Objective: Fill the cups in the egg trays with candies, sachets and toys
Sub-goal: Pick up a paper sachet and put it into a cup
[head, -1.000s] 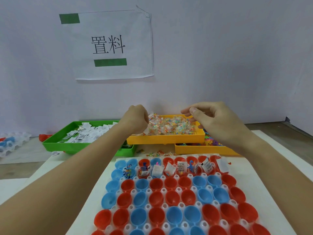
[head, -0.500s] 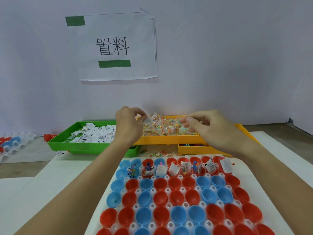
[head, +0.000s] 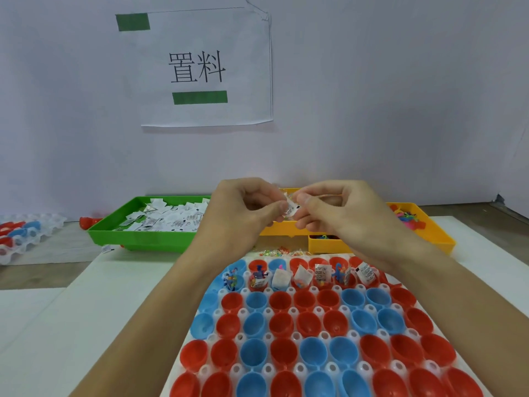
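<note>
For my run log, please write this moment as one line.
left hand: pinches sachet | right hand: pinches same sachet | place: above egg tray | far-row cups filled, nearer rows empty

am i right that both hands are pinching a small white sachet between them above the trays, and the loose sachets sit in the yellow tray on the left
Almost. In the head view both hands, left hand and right hand, do pinch the sachet, but the loose sachets sit in the green tray, not a yellow one.
</note>
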